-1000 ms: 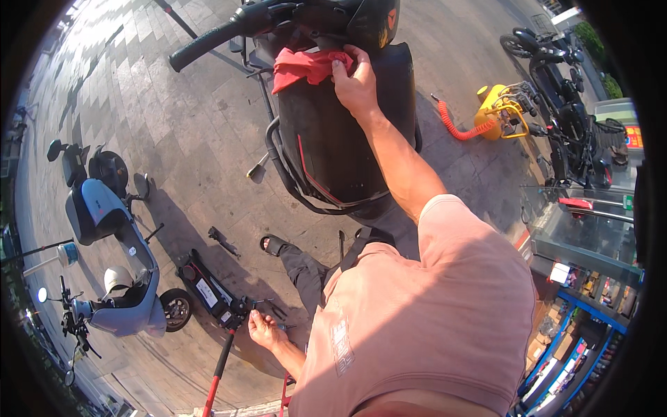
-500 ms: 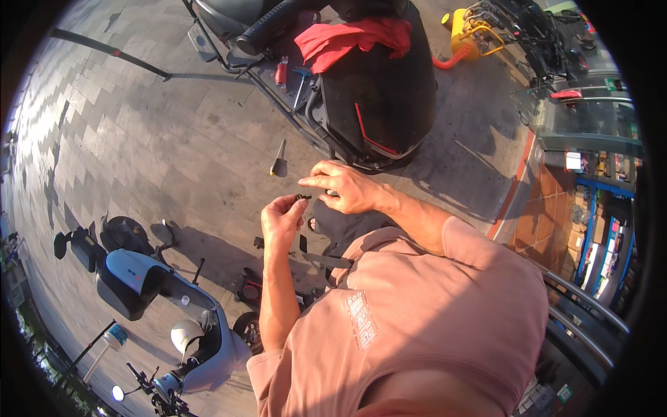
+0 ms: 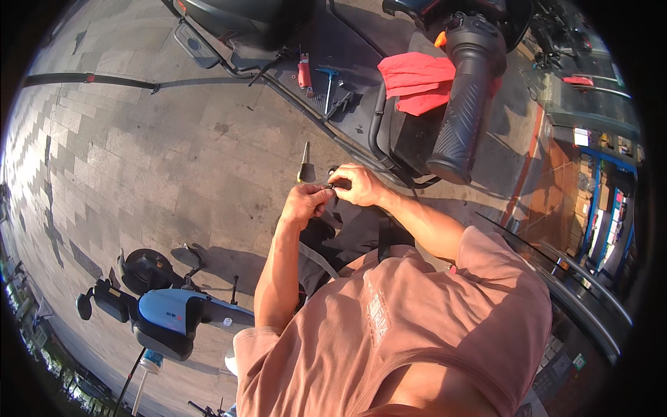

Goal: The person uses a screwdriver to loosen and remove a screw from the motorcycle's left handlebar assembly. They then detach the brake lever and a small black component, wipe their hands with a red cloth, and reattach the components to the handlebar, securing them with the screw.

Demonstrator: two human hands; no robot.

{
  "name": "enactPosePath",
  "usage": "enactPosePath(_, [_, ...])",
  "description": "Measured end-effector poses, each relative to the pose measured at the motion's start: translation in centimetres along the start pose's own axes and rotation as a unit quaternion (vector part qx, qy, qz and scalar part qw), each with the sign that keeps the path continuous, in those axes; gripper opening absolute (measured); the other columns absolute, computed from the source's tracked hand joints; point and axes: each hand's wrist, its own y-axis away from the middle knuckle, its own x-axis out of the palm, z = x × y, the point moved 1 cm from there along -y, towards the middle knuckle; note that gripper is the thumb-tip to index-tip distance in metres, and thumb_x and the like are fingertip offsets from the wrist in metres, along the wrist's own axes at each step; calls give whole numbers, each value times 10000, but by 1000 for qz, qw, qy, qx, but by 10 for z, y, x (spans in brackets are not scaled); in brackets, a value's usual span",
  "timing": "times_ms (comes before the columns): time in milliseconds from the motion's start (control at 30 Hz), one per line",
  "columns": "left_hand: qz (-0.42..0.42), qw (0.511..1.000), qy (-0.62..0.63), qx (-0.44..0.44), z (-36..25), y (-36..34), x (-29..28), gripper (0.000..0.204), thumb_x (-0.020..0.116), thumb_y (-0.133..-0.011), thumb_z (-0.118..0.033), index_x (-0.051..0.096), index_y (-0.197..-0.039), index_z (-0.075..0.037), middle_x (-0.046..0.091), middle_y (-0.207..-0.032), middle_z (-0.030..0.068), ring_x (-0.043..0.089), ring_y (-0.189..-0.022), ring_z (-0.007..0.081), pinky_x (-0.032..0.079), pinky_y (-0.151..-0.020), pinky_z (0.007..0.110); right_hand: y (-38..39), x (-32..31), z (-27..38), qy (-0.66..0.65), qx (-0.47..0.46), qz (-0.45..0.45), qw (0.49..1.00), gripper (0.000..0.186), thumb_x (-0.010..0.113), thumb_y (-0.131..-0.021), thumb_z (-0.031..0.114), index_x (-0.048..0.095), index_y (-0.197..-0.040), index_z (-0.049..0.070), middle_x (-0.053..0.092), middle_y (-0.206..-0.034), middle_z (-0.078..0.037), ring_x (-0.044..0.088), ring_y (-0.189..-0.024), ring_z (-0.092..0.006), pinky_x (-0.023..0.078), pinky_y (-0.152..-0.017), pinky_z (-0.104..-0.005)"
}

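Note:
In front of my chest, my left hand and my right hand meet with closed fingertips. Between them is a small dark piece, pinched by both; its kind is too small to make out. Just beyond lies a screwdriver with a yellowish handle, on the paving. Ahead to the right stands a dark scooter, its ribbed black handlebar grip close to my right hand but apart from it. A red cloth hangs beside that grip.
On the scooter's footboard lie a blue-handled T-wrench and a red tube-like item. A light blue scooter stands at lower left. Metal rails and stocked shelves are at my right.
My right hand has come down to my left, and their fingertips now meet at the small dark piece. The view has shifted, and the dark scooter's handlebar grip now shows large beside the red cloth.

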Motion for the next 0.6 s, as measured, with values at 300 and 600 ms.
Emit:
enactPosePath(300, [-185,955,-208,100,-74,-360,-128,240,719,-799,-213,715,-883,11,706,-694,112,697,-620,207,546,-648,332,-196,66,-261,-93,404,-389,823,229,738,-827,130,656,-1024,47,671,-843,2,607,-762,-80,493,-688,-244])
enactPosePath(600, [-131,963,-175,160,-124,-502,-136,358,694,-835,-223,674,-1083,34,718,-753,121,695,-651,203,548,-690,325,-297,42,-353,94,432,-387,809,316,744,-795,165,658,-1069,34,685,-831,-76,666,-747,-199,539,-722,-319])
